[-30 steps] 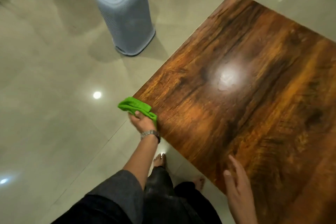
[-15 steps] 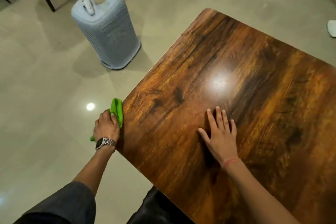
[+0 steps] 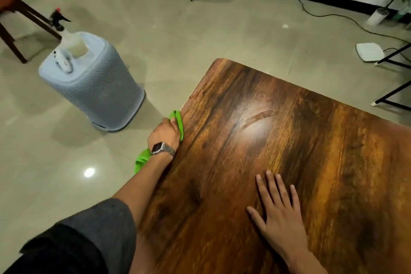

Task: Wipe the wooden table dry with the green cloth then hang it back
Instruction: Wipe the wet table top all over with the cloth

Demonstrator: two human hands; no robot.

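The wooden table (image 3: 311, 162) fills the right and centre of the head view, dark brown with a bright glare patch and a curved wet smear near its far part. My left hand (image 3: 165, 133), with a metal watch on the wrist, grips the green cloth (image 3: 178, 121) and presses it against the table's left edge. Part of the cloth hangs below the wrist over the floor. My right hand (image 3: 278, 213) lies flat on the tabletop with its fingers spread and nothing in it.
A pale blue mesh bin (image 3: 93, 93) stands on the tiled floor left of the table, with a spray bottle (image 3: 66, 35) on its lid. A wooden chair leg (image 3: 13, 40) is at far left. Black metal legs (image 3: 391, 93), a white device (image 3: 370, 51) and cables lie at right.
My left hand has slid the cloth along the table's left edge, away from me. My right hand came to rest flat on the tabletop. The view has tilted up, showing more floor.
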